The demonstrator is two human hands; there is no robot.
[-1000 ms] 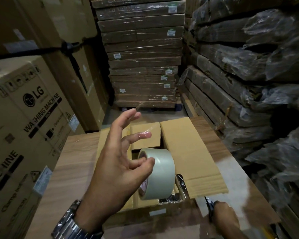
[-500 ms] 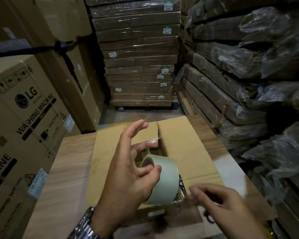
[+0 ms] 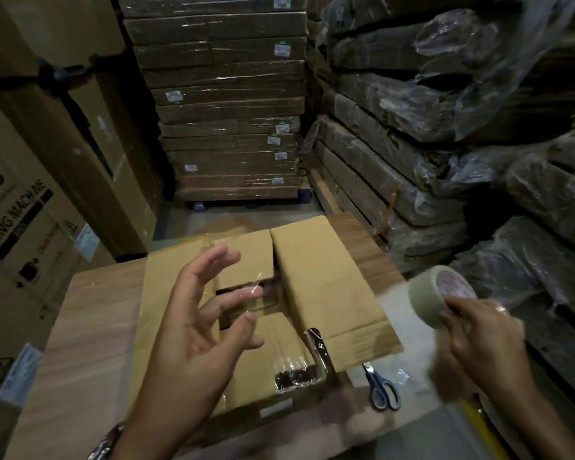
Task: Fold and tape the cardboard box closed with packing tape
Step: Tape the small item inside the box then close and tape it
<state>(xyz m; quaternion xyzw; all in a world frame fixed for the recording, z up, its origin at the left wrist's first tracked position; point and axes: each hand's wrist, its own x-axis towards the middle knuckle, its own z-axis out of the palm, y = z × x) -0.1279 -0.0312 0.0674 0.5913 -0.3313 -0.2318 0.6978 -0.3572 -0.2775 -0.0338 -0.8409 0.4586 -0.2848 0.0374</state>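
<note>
Head view: my left hand [image 3: 193, 340], fingers wide, over the box [image 3: 322, 293]; at three o'clock, right hand [image 3: 482, 333] grips the tape roll [image 3: 424, 297].

A brown cardboard box [image 3: 312, 277] has matt, slightly fibrous flaps, faintly ribbed near their outer edges. It sits on a wooden table [image 3: 90, 327] whose smooth top shows pale grain and a soft sheen. A patch of clear tape [image 3: 296, 380] on the box's near edge is glossy and wrinkled. The tape roll [image 3: 425, 293] is pale, smooth plastic film with a dull shine. The scissors [image 3: 372, 380] have metal blades and blue plastic handles. A watch band [image 3: 105, 443] looks like polished metal. Stacked flat cartons [image 3: 226, 104] are wrapped in shiny clear film. Bundles [image 3: 445, 94] on the right lie under crumpled, glossy plastic sheeting. A large printed carton [image 3: 20, 227] is matt cardboard.
</note>
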